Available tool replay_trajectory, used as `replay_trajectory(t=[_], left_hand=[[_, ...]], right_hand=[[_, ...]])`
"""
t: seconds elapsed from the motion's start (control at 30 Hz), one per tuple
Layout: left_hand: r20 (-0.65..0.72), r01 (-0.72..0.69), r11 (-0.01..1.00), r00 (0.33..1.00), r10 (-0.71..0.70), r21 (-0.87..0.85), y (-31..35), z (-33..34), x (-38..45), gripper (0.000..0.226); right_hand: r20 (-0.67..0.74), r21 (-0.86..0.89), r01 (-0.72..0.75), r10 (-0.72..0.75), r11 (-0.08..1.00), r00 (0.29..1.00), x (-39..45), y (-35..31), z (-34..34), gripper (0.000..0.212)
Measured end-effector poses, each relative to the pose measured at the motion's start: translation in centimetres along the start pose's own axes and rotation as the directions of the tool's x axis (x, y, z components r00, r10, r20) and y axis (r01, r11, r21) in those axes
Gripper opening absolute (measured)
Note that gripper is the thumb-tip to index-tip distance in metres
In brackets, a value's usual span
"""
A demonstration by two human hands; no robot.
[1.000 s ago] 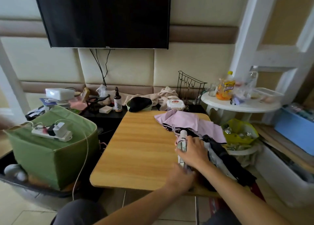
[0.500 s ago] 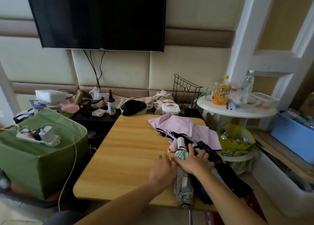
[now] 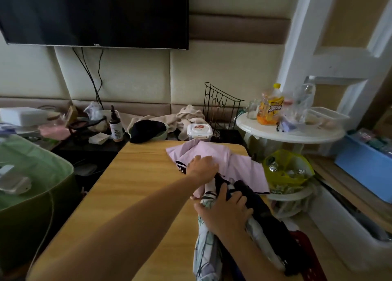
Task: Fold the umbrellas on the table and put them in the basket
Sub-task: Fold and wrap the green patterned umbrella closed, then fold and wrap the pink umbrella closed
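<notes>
My left hand (image 3: 202, 168) lay palm down on the pink umbrella (image 3: 222, 164), fingers loosely spread and flat on the fabric, not gripping anything I could see. That umbrella was spread loose over the far right part of the wooden table (image 3: 131, 187), its cloth hanging past the right edge.

My right hand (image 3: 224, 214) was pressed down on the light patterned umbrella (image 3: 204, 244), fingers apart and curled over the bundle; whether it was actually clamped or only pushing, cannot tell. This umbrella was rolled lengthwise and ran from under my palm toward the near edge of the table. Its pale tip (image 3: 209, 190) poked out between my two hands, touching the pink cloth.

A dark umbrella (image 3: 267, 223) lay just beside the patterned one on its right, partly under my right fingers, running off the near right corner of the table.

A red basket (image 3: 307, 257) showed low on the right, below the table edge, mostly hidden by the dark umbrella.

Behind the table: a white-lidded container (image 3: 199, 130), a dark bottle (image 3: 115, 125), a black cap in a bowl (image 3: 148, 130), a wire rack (image 3: 221, 104). A round white side table (image 3: 297, 135) with an orange bottle (image 3: 270, 106) stood to the right. A green bin (image 3: 31, 174) sat at left, a TV (image 3: 95, 15) on the wall.
</notes>
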State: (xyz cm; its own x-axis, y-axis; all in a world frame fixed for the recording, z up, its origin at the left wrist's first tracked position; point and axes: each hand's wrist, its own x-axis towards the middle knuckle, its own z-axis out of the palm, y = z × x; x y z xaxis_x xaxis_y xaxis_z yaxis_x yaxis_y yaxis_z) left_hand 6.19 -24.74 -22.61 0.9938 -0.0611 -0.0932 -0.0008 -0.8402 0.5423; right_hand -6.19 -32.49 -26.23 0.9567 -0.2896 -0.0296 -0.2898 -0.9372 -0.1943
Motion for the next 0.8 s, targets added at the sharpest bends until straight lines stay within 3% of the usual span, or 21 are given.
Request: replay_trajectory(t=[0.07,0.13,0.2,0.27,0.37,0.43,0.57,0.8], left_hand=[[0.081,0.078,0.997,0.994,-0.076,-0.027,-0.1,0.2,2.1,0.073],[0.063,0.113,0.993,0.991,-0.115,0.041,-0.9,1.1,4.4,0.104],[0.021,0.116,0.987,0.993,-0.119,0.114,-1.4,1.7,5.5,0.117],[0.018,0.098,0.99,0.995,-0.101,0.098,-1.5,1.6,5.8,0.098],[0.008,0.108,0.994,0.994,-0.108,0.037,-1.8,1.1,6.3,0.076],[-0.037,0.124,0.992,0.992,-0.123,0.031,-1.8,1.0,6.1,0.068],[-0.255,0.175,0.983,0.955,-0.154,0.06,-3.0,0.4,5.0,0.043],[-0.353,0.262,0.965,0.903,-0.245,0.0,-11.2,-3.9,3.5,0.05]], right_hand=[[-0.017,-0.012,0.009,-0.009,1.0,1.0,0.0,0.2,0.5,0.116],[-0.015,-0.022,0.018,-0.018,1.0,1.0,0.1,0.2,0.5,0.116],[-0.02,0.012,0.024,-0.023,1.0,1.0,-0.1,0.1,0.4,0.119],[-0.009,0.06,0.046,-0.045,0.997,0.999,-0.5,0.5,-0.1,0.122],[0.229,0.032,0.041,-0.047,0.999,0.972,-1.4,1.7,-1.3,0.122],[0.283,0.007,0.017,-0.019,1.0,0.959,-1.8,2.6,-2.4,0.122],[0.382,0.042,-0.043,0.024,0.998,0.924,-2.0,4.4,-3.1,0.134],[0.469,0.017,-0.015,0.005,1.0,0.883,-1.7,3.2,-2.9,0.143]])
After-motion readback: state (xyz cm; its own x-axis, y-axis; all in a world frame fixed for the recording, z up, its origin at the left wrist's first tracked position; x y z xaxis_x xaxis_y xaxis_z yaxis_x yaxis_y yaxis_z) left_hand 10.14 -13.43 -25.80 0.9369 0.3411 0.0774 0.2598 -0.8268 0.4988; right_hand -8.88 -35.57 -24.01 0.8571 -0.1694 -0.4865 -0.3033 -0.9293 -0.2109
